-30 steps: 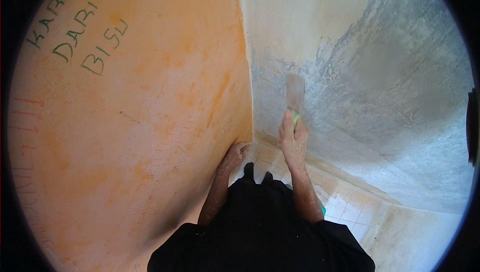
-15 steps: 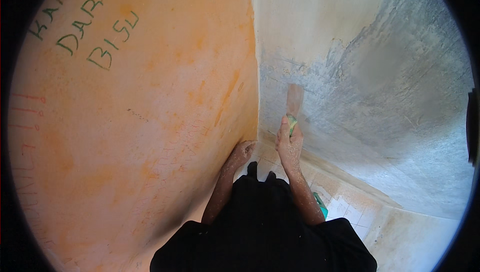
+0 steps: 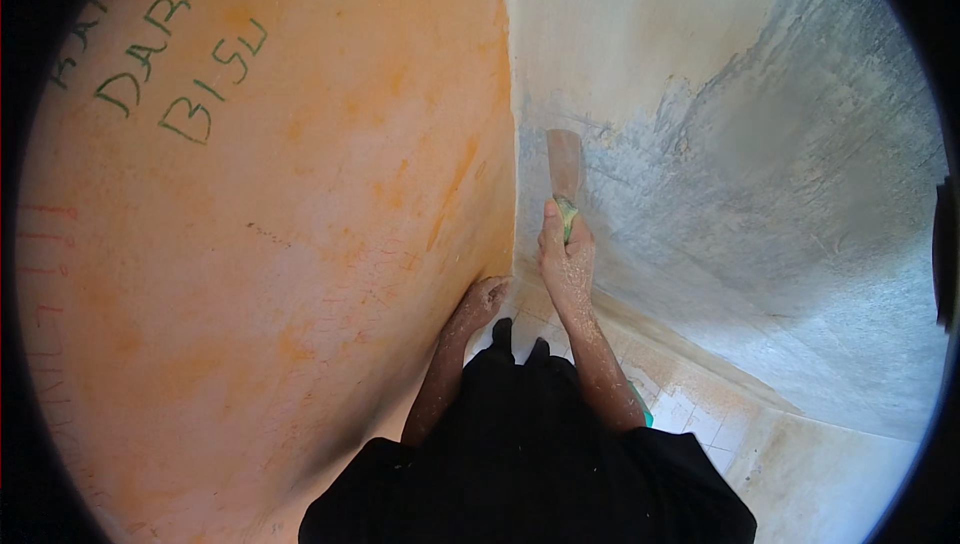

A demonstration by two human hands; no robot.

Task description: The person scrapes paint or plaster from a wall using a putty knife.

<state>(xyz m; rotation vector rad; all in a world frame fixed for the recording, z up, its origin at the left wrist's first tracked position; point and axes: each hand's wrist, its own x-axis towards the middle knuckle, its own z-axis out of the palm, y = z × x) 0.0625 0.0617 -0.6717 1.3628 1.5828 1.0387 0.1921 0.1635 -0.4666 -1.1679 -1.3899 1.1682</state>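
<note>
My right hand (image 3: 567,256) is wrapped round the yellow-green handle of a scraper (image 3: 565,162). Its broad, brownish blade points up and lies against the grey, scraped wall (image 3: 760,194), close to the corner. Pale dust and flakes cover this hand and forearm. My left hand (image 3: 487,299) is lower, beside the orange wall (image 3: 300,204) near the corner. Its fingers look curled in, with nothing visible in them, and they are partly hidden by the back of the hand.
The two walls meet in a vertical corner just ahead. Cream paint (image 3: 620,24) is still on the upper part of the right wall. Below lies a tiled floor (image 3: 675,409) with debris, and a green object (image 3: 646,414) is partly hidden behind my right forearm. Green and red writing marks the orange wall.
My right hand and the scraper have moved up the wall and to the left, nearer the corner. The left hand has stayed about where it was.
</note>
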